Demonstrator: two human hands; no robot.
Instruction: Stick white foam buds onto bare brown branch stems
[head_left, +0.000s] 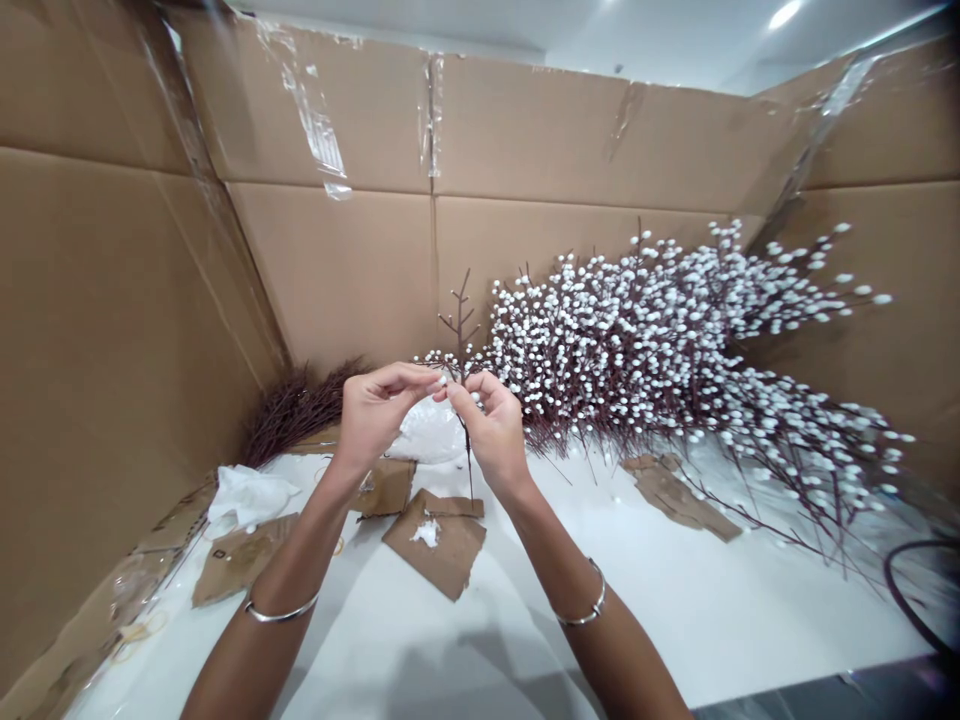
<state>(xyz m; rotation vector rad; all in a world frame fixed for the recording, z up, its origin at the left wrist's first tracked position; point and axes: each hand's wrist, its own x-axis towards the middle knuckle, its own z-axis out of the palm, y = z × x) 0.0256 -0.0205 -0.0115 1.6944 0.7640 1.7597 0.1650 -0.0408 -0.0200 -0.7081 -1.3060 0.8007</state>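
Between both hands a dark brown artificial twig (461, 335) stands upright, its bare side shoots pointing up above my fingers. My left hand (381, 405) pinches a small white berry (442, 381) at the twig's left side. Closed around one of the twig's shoots, my right hand (495, 425) has its thumb and forefinger close to the same berry. The thin lower stem (469, 465) hangs down toward a cardboard scrap (442, 550) that carries a white blob, perhaps glue. Which shoot the fingers grip is partly hidden.
A large pile of white-berried twigs (622, 340) fills the back right. Bare brown twigs (292, 415) lie at back left. White plastic bags (251, 497), more cardboard pieces (679, 495) and a black cable (900, 590) lie about the white table (600, 600). Cardboard walls (330, 250) enclose it.
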